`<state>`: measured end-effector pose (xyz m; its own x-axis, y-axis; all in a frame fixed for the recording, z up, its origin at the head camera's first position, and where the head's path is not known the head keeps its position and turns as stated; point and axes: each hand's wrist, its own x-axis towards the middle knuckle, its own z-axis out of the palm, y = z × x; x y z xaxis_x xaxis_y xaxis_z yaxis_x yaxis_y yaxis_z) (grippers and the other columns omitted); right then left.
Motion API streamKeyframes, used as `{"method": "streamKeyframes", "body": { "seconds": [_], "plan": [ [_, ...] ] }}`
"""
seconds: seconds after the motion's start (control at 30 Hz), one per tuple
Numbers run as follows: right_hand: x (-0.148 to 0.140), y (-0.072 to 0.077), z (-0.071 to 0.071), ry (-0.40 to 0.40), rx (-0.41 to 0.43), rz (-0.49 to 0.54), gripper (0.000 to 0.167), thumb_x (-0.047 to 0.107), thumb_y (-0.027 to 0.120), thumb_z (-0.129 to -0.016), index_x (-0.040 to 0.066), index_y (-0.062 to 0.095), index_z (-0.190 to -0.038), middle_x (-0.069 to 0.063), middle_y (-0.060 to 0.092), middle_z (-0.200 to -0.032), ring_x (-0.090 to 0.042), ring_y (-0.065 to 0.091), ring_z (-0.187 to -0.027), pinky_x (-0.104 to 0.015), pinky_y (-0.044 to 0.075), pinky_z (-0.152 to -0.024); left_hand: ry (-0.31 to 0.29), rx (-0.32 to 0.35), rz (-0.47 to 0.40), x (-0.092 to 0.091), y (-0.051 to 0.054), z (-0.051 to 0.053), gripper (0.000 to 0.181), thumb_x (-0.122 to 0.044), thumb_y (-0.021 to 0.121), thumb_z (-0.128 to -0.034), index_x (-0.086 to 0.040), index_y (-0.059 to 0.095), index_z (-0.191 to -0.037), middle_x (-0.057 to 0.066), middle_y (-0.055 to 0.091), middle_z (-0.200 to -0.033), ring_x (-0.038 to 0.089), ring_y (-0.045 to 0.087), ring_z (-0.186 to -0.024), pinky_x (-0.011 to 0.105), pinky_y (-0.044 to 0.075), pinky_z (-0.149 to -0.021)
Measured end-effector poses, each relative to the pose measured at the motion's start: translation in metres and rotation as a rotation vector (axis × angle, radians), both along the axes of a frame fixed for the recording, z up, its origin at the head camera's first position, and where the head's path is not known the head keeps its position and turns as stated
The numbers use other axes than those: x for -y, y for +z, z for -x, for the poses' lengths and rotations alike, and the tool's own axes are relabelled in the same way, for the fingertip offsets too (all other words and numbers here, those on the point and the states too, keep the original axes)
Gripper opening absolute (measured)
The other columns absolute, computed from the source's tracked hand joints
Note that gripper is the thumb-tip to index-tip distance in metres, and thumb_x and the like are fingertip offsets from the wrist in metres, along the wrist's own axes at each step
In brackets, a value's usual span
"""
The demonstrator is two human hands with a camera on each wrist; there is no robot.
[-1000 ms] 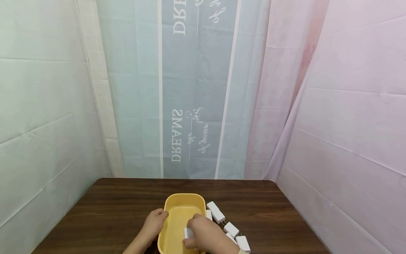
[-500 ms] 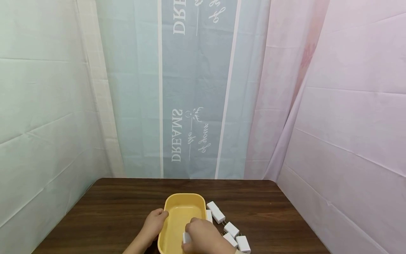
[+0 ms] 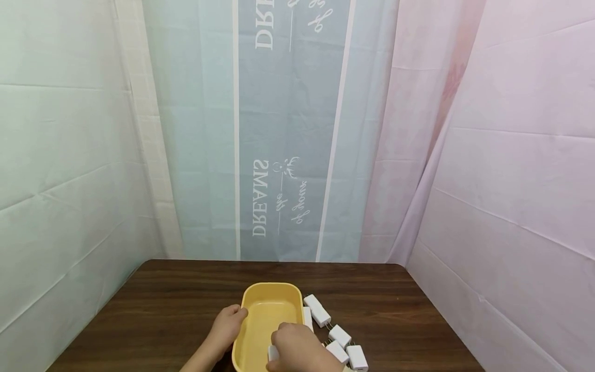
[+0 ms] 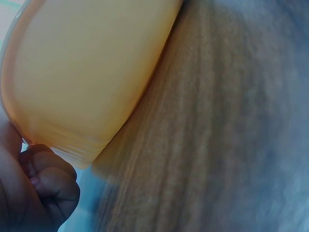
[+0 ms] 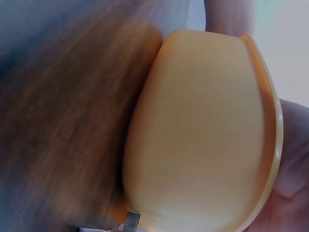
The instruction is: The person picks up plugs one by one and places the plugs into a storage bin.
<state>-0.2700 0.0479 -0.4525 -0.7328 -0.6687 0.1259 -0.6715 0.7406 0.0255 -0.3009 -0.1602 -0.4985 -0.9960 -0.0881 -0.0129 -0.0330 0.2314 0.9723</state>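
Note:
A yellow plastic container (image 3: 272, 290) stands on the table. My left hand (image 3: 226, 327) grips its left rim, thumb over the edge; the left wrist view shows the curled fingers (image 4: 53, 176) at the container's outer wall. Over the container's right side reaches my right hand (image 3: 299, 347), pinching a white charger plug (image 3: 273, 353) inside it. Part of that charger is hidden by the fingers. In the right wrist view the right hand (image 5: 293, 154) shows behind the container's rim, and the held charger is out of sight.
Several white chargers lie right of the container: one against its wall (image 3: 308, 317), a long one (image 3: 318, 311), and others (image 3: 340, 336) nearer me. A metal prong (image 5: 131, 221) shows in the right wrist view. The dark wooden table (image 3: 395, 310) is enclosed by fabric curtains (image 3: 288, 129).
My right hand has moved slightly down and toward me inside the container, still pinching the charger. More of a charger beside its wrist now shows. The left hand keeps its grip on the rim.

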Motion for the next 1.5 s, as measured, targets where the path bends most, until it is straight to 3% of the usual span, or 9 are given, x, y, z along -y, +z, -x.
{"method": "streamKeyframes", "body": {
  "seconds": [0.7, 0.93, 1.17, 1.5],
  "plan": [
    [-0.002, -0.003, -0.003, -0.023, 0.019, -0.007, 0.033, 0.050, 0.083, -0.077, 0.024, 0.063, -0.068, 0.013, 0.051, -0.066, -0.003, 0.044, -0.058, -0.024, 0.038, -0.052, -0.019, -0.014, -0.007, 0.000, -0.004, -0.002, 0.026, -0.018, 0.049, -0.0994, -0.004, 0.055, -0.079, 0.001, 0.056, -0.062, 0.013, 0.058, -0.052, 0.027, 0.047, -0.047],
    [-0.007, 0.003, -0.006, -0.025, 0.081, 0.047, 0.028, 0.040, 0.082, -0.080, 0.024, 0.062, -0.069, 0.014, 0.049, -0.070, -0.002, 0.044, -0.059, -0.023, 0.039, -0.052, -0.010, -0.022, -0.006, 0.000, -0.005, -0.003, 0.025, -0.018, 0.049, -0.0996, -0.003, 0.056, -0.080, 0.002, 0.058, -0.063, 0.014, 0.060, -0.053, 0.028, 0.049, -0.048],
    [-0.012, 0.012, -0.011, -0.045, 0.196, 0.121, 0.027, 0.033, 0.082, -0.082, 0.026, 0.060, -0.068, 0.015, 0.049, -0.069, -0.004, 0.045, -0.057, -0.024, 0.041, -0.053, -0.024, -0.005, -0.006, 0.000, -0.005, -0.002, 0.025, -0.018, 0.047, -0.0994, -0.003, 0.054, -0.080, 0.001, 0.056, -0.063, 0.013, 0.058, -0.052, 0.026, 0.047, -0.047],
    [-0.017, 0.028, -0.009, 0.034, 0.073, 0.075, 0.019, 0.035, 0.084, -0.080, 0.021, 0.076, -0.090, 0.015, 0.057, -0.079, 0.001, 0.048, -0.064, -0.021, 0.044, -0.059, -0.009, 0.001, 0.005, -0.001, -0.003, -0.002, 0.026, -0.018, 0.049, -0.0989, -0.002, 0.053, -0.078, 0.001, 0.054, -0.060, 0.012, 0.053, -0.048, 0.024, 0.042, -0.044]
  ]
}}
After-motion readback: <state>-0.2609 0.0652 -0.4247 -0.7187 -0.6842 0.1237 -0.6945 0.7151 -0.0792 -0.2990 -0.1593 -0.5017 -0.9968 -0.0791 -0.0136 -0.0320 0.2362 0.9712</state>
